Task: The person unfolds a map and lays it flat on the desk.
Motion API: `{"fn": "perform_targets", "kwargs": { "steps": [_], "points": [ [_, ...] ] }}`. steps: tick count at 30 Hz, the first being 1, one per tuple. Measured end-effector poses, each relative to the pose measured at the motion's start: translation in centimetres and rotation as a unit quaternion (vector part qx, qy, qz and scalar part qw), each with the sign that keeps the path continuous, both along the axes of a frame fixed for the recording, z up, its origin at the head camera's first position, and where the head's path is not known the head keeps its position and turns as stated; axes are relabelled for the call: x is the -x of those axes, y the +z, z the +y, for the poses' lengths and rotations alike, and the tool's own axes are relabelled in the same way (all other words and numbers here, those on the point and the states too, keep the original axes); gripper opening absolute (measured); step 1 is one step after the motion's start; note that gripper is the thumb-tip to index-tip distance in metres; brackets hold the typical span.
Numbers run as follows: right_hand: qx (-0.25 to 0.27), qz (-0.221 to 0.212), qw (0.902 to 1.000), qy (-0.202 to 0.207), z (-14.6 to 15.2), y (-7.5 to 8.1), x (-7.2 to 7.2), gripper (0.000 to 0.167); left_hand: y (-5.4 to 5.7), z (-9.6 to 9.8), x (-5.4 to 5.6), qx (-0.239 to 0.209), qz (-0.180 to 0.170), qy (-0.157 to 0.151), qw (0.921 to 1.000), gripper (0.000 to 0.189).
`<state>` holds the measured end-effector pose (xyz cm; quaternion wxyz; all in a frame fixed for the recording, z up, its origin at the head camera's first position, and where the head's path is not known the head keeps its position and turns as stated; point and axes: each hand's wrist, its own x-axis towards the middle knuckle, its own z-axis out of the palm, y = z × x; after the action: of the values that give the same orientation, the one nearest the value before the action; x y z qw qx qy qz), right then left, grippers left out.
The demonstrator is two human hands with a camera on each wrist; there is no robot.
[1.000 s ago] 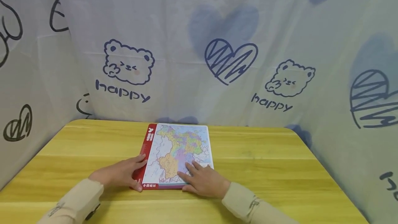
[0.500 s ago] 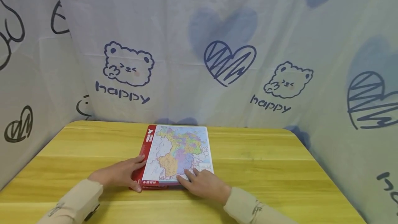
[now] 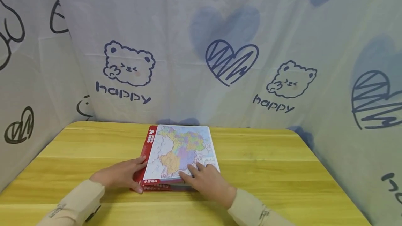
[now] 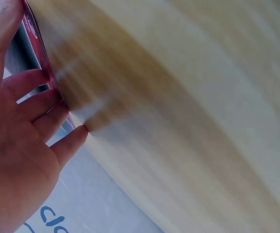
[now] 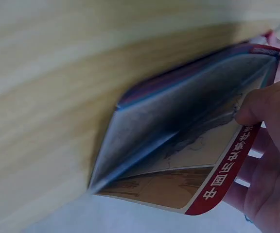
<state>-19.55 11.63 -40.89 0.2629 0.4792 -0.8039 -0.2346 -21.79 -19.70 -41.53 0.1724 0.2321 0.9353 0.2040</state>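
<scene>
Beyond the left grip (image 3: 125, 174) and right grip (image 3: 209, 181) — both bare hands — hangs a white fabric curtain (image 3: 185, 100) printed with blue hearts and bears. Beneath them spreads a yellow wood-grain table (image 3: 270, 170). Between them is a thin, rectangular, multicoloured map (image 3: 176, 152), its near side raised above red-edged layers (image 3: 161, 188). The left grip, fingers relaxed and spread, touches the left edge of those layers. The right grip pinches the map's near edge — thumb (image 5: 251, 108) on the brown printed underside.
</scene>
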Motion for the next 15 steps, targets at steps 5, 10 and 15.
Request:
{"fn": "perform_targets", "kwargs": {
  "steps": [5, 10, 15],
  "points": [
    [-0.004, -0.008, 0.9997, -0.023, 0.0, 1.1, -0.1, 0.036, -0.2, -0.1, 0.0, -0.006, 0.002, -0.001, 1.0, 0.097],
    [0.005, -0.002, 0.9992, -0.041, 0.3, 2.4, 0.0, 0.039, -0.1, 0.0, 0.0, -0.004, 0.003, -0.001, 1.0, 0.097],
    [0.044, 0.019, 0.9986, -0.022, 1.1, 4.1, 0.3, 0.04, -0.1, 0.0, 0.2, 0.0, 0.002, -0.001, 1.0, 0.097]
  ]
}}
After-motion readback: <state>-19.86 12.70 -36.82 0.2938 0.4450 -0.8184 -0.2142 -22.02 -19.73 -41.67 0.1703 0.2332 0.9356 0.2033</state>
